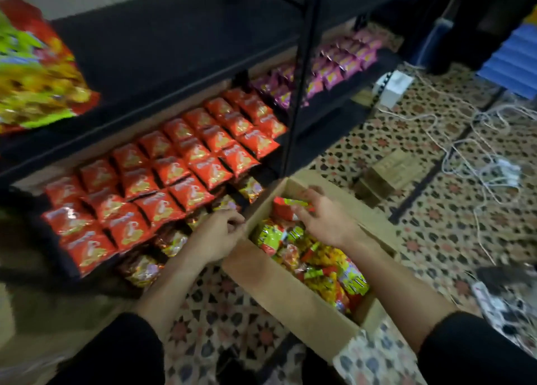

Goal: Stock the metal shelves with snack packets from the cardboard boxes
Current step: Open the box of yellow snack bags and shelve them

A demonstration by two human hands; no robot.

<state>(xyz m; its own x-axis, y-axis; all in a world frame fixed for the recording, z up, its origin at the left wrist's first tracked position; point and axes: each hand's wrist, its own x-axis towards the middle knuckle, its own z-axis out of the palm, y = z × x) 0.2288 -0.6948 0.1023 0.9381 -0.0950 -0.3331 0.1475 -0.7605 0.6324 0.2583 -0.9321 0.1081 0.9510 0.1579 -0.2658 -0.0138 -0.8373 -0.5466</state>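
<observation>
The person's right grip, a bare hand, is reaching into the open cardboard box that is sitting on the patterned floor just beside the metal shelves. Its fingers are curling over a red-and-green snack packet at the far end of the box, with the thumb underneath, so it is grasping that packet. The packet is lying on top of the heap of yellow, green and red snack packets filling the box.

The left grip is hovering at the box's near-left rim with its fingers curled. Blur is making it impossible to tell whether it is clenching the cardboard or holding nothing.

On the middle shelf, rows of red packets are lying overlapped, and purple packets are continuing the row to the right. Brown and yellow packets are showing on the level below. A large red, yellow and green bag is resting on the upper shelf at the left.

White cables are trailing across the floor, near a pair of small brown cartons.
</observation>
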